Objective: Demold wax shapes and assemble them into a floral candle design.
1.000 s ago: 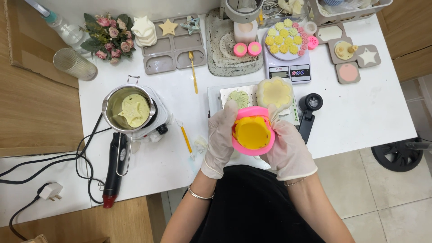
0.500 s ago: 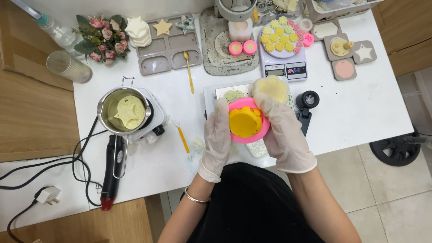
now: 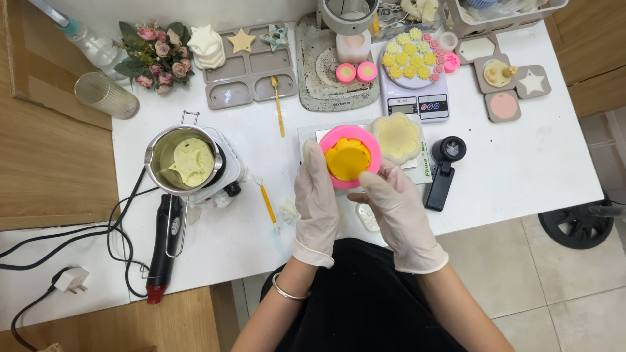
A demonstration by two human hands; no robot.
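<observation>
Both gloved hands, left and right, clasp a pink mould over the table; it looks soft, light and bendable, best gripped by its rim.

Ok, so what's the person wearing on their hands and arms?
Both hands, the left hand and the right hand, wear thin, whitish, translucent disposable gloves that end just past the wrists. The forearms are bare, with no sleeves. A slim silver bangle circles the left wrist.
</observation>
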